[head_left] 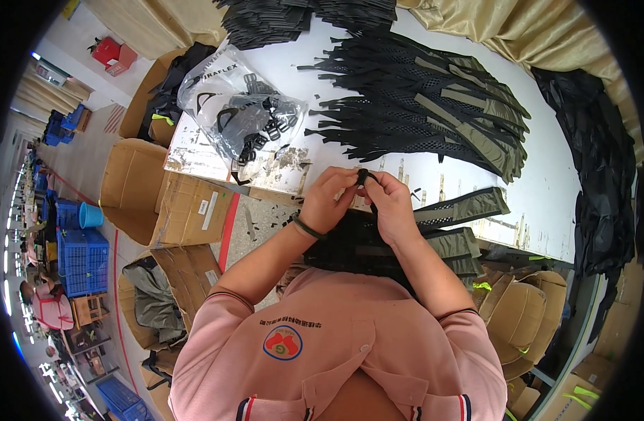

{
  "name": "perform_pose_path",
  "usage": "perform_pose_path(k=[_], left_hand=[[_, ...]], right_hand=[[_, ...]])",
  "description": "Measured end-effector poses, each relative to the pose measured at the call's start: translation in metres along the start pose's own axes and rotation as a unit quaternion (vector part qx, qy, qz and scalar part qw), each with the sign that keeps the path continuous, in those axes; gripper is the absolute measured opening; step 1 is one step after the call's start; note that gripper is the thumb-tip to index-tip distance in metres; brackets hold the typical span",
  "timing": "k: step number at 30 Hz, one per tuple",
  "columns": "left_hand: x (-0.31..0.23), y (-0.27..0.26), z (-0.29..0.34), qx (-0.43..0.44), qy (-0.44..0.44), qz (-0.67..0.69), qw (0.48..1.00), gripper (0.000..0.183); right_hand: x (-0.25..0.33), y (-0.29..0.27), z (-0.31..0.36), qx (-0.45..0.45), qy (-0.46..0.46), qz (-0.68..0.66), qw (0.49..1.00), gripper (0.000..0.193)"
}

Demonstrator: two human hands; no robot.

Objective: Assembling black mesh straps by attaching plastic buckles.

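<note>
Head view: left hand [327, 202] and right hand [393, 205] pinch, probably, a black buckle [362, 177].

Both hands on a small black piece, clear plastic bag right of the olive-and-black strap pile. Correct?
No: head view shows the clear plastic bag left of the olive-and-black strap pile. Left hand and right hand are on the small black piece.

A small black fitting [362, 176] sits pinched between left hand [327, 200] and right hand [393, 205]; its exact shape is unclear. A narrow black strap [374, 208] hangs just below.
</note>
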State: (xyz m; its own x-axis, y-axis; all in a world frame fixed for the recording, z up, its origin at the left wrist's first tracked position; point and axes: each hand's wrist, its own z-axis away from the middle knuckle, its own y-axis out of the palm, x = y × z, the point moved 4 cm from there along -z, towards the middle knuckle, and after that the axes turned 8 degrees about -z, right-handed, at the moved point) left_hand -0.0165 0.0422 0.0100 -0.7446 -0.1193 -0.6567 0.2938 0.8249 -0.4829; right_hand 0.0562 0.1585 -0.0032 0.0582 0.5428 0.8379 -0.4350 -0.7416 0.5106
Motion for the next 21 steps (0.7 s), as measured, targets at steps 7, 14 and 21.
perform_pose_path(k=[7, 14, 21], left_hand=[[0.019, 0.000, 0.000, 0.029, -0.039, 0.122, 0.991, 0.020], [0.010, -0.001, -0.001, 0.057, -0.049, 0.102, 0.992, 0.021], [0.018, 0.009, -0.002, 0.027, -0.215, 0.310, 0.926, 0.012]], right_hand=[[0.009, -0.011, -0.010, 0.100, 0.029, 0.021, 0.994, 0.019], [0.026, 0.002, -0.005, 0.121, -0.005, 0.064, 0.991, 0.025], [0.029, 0.002, 0.002, 0.139, -0.131, 0.235, 0.953, 0.021]])
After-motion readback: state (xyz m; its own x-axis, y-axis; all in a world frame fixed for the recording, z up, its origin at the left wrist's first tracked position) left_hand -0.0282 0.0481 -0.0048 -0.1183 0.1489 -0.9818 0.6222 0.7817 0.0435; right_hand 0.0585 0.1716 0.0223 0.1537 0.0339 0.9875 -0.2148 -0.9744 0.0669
